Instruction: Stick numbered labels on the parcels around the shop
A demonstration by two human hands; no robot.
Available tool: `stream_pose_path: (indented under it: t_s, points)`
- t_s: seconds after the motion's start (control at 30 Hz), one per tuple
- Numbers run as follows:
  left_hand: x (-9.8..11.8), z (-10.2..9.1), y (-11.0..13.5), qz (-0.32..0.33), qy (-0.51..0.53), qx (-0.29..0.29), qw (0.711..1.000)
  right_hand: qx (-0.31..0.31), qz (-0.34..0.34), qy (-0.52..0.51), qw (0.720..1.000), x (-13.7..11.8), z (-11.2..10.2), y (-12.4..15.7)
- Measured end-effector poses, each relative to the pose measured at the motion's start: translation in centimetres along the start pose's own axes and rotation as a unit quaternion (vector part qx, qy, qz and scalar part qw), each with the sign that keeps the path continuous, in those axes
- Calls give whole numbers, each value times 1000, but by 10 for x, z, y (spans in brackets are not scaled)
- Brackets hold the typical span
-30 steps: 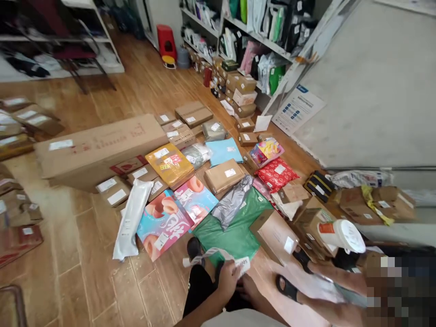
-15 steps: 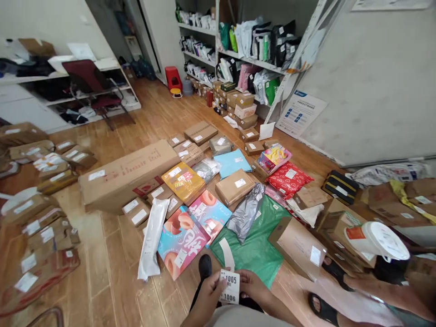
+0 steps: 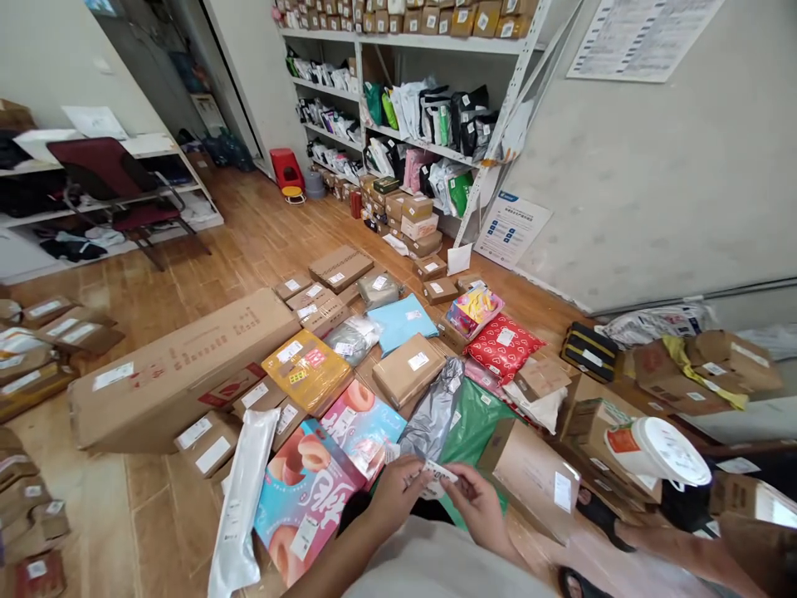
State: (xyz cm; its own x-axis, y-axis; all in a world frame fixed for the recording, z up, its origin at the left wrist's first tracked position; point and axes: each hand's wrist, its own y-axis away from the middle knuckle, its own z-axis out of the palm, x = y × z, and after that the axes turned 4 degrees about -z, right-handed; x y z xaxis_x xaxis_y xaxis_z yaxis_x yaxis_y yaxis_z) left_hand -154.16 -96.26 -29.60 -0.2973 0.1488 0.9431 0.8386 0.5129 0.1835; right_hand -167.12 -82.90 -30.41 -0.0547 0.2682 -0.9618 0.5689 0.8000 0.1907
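Near the bottom centre, my left hand (image 3: 397, 492) pinches the left end of a white label strip (image 3: 437, 476). My right hand (image 3: 476, 498) is closed on its right end, so the strip stretches between my fingers. Its black print is tilted and too blurred to read fully. Beneath and beyond my hands lie a green plastic parcel bag (image 3: 482, 415), a grey plastic parcel (image 3: 434, 407) and two pink-and-blue boxes with peach pictures (image 3: 305, 498). A brown carton (image 3: 529, 482) stands to the right of my right hand.
A long carton (image 3: 187, 365), a yellow-taped box (image 3: 307, 370), a light blue parcel (image 3: 403, 322) and a red heart-patterned parcel (image 3: 503, 349) cover the floor ahead. Shelves (image 3: 436, 41) with parcels stand behind. At right are a white bucket (image 3: 660, 448) and another person's leg (image 3: 678, 540).
My view has shifted, and more of the shelves now shows. The label strip has tilted between my hands; its numbers faced me before. My hands sit a little higher and further right.
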Motion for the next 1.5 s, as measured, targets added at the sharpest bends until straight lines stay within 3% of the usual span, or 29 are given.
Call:
stream_pose_path:
  t_s: [0.1,0.23,0.33,0.47,0.57,0.67,0.77,0.87,0.93,1.0,1.13,1.23,1.3,1.37,1.43,1.5]
  points:
    - [11,0,-15,-39,45,41,997,-45,-18,14,999,-13,-19,-36]
    - [22,-11,-35,-55,52,36,997,-94,-51,33,994,-34,-34,-68]
    - [33,-20,-59,-40,17,19,999,-78,-43,2,996,-36,-40,-82]
    - [46,-28,-104,11,-23,-28,999,-4,-9,-82,997,-22,-49,-94]
    - [50,-36,-147,47,-60,-102,992,27,26,-119,992,-11,-54,-113]
    - [57,-53,-200,76,-105,-157,979,53,43,-130,989,-16,-57,-149]
    - [75,-87,-262,79,-129,-172,973,93,34,-119,988,-45,-60,-208]
    - [82,-138,-333,38,-86,-189,978,51,3,-58,997,-79,-59,-294]
    - [61,-176,-391,-2,-38,-198,980,15,-23,-11,1000,-87,-46,-367]
    - [14,-211,-460,-47,10,-201,978,10,-14,-5,1000,-74,-21,-454]
    - [-118,-269,-615,-137,94,-166,972,66,88,-59,992,2,51,-644]
    - [-204,-300,-718,-170,99,-158,968,110,130,-49,984,68,97,-762]
    - [-246,-309,-769,-182,84,-170,965,134,156,-46,978,106,114,-812]
    - [-278,-304,-801,-185,67,-177,964,161,180,-51,969,139,121,-840]
    - [-305,-287,-816,-183,46,-170,967,190,188,-48,962,168,119,-851]
    - [-326,-261,-814,-185,20,-147,972,209,177,-36,961,193,110,-848]
